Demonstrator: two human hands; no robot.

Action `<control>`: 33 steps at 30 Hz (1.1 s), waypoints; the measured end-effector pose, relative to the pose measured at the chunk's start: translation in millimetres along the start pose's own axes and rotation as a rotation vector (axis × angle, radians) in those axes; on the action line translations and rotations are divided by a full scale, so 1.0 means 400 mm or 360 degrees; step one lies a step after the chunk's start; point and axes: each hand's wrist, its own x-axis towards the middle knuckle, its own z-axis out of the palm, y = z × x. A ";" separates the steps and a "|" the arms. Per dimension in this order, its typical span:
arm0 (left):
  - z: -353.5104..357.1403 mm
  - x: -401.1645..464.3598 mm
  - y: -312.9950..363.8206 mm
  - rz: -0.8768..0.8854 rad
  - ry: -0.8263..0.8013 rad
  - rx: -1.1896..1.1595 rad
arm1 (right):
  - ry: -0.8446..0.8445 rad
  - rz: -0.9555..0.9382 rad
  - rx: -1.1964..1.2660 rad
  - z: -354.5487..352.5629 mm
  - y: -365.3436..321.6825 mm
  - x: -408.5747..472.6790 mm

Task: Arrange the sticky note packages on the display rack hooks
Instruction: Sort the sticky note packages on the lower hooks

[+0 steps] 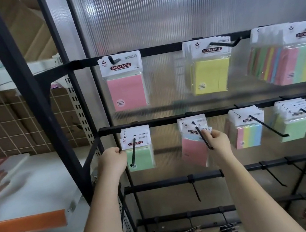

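Left hand point(112, 159) pinches the header of a green package point(139, 154) on its hook point(133, 154); right hand point(215, 139) pinches a tilted pink package point(194, 149) on the neighbouring hook point(204, 137). Likely risk: the skewed pink header jams or tears at its hole if pushed while crooked.

Matt black metal hooks point(203, 137) and rails point(208, 114) carry sticky note packages point(125, 84) of glossy clear plastic with white paper headers, against a ribbed translucent plastic panel point(170, 7), beside a smooth white shelf point(28, 189).
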 end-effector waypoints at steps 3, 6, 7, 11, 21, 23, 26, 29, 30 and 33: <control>0.015 0.012 -0.009 -0.0023 -0.0114 -0.0082 | 0.0062 -0.0052 -0.0013 -0.012 0.003 -0.031; 0.031 0.024 -0.018 0.0045 -0.0182 -0.0226 | 0.0108 -0.0096 -0.0058 -0.023 0.003 -0.062; 0.034 0.027 -0.019 0.0049 -0.0188 -0.0273 | 0.0119 -0.0097 -0.0056 -0.026 0.002 -0.073; 0.046 0.032 -0.021 -0.0003 -0.0143 -0.0395 | 0.0205 -0.0121 -0.0145 -0.036 -0.006 -0.109; 0.067 0.034 0.002 -0.0227 -0.0097 -0.0552 | 0.0273 -0.0131 -0.0513 -0.072 -0.039 -0.176; 0.068 0.031 0.002 -0.0265 -0.0167 -0.0629 | 0.0272 -0.0131 -0.0565 -0.083 -0.048 -0.192; 0.064 0.016 -0.011 -0.0300 -0.0220 -0.0775 | 0.0290 -0.0146 -0.0500 -0.099 -0.063 -0.216; 0.051 -0.014 -0.021 -0.0149 -0.0184 -0.0635 | 0.0335 -0.0176 -0.0434 -0.110 -0.079 -0.244; 0.045 -0.026 -0.024 -0.0087 -0.0162 -0.0559 | 0.0353 -0.0177 -0.0399 -0.113 -0.083 -0.256; 0.024 -0.065 -0.032 0.0037 -0.0094 -0.0427 | 0.0411 -0.0204 -0.0253 -0.118 -0.088 -0.300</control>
